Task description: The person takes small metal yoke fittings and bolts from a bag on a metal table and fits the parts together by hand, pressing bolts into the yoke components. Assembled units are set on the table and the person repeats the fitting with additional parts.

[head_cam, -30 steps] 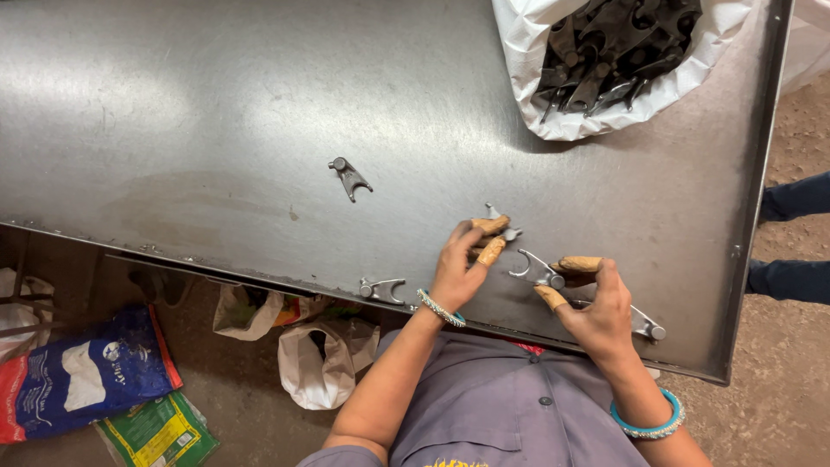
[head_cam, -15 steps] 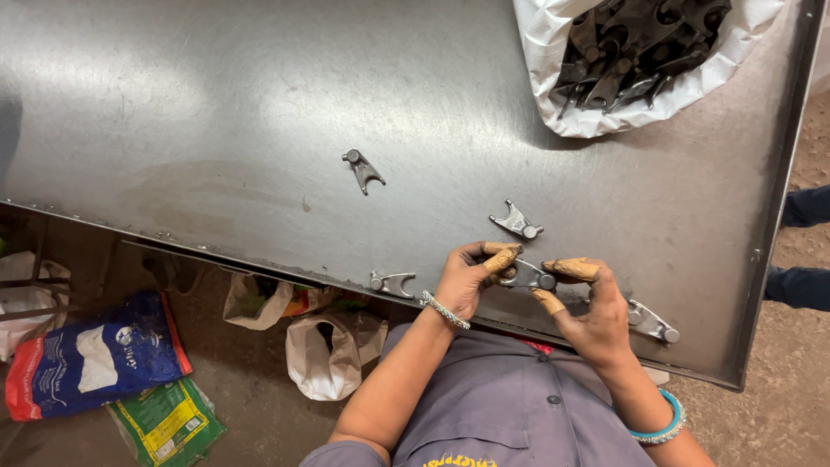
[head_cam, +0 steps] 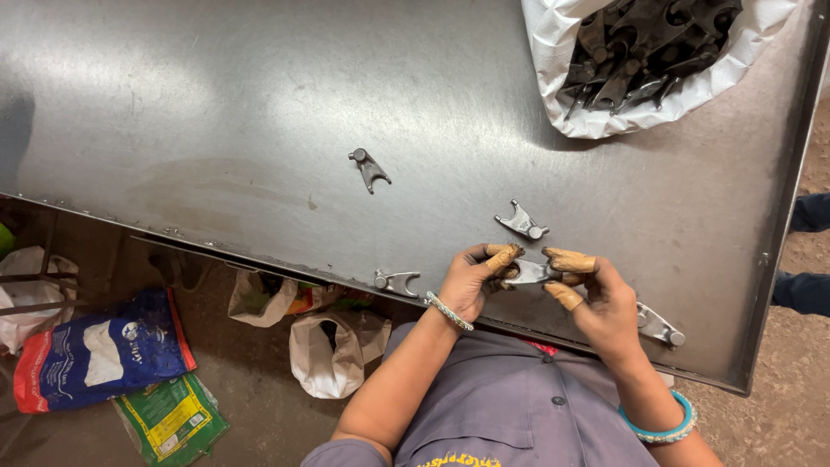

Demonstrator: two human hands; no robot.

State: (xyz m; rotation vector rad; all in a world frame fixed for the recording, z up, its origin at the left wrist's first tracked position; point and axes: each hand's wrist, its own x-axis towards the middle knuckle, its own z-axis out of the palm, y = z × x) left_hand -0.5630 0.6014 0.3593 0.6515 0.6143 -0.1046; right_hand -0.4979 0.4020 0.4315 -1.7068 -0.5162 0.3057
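white sack (head_cam: 562,52) of metal forks (head_cam: 644,47), table corner

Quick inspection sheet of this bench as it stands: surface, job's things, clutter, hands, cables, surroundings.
Surface: grey metal table, scuffed and stained.
Job's things: small forked metal part held between both hands; four like parts lie loose.
Clutter: white sack full of dark parts.
Hands: left hand and right hand both pinch the part, fingertips stained.
Cables: nothing seen.
Surroundings: bags on the floor; another person's leg at right.
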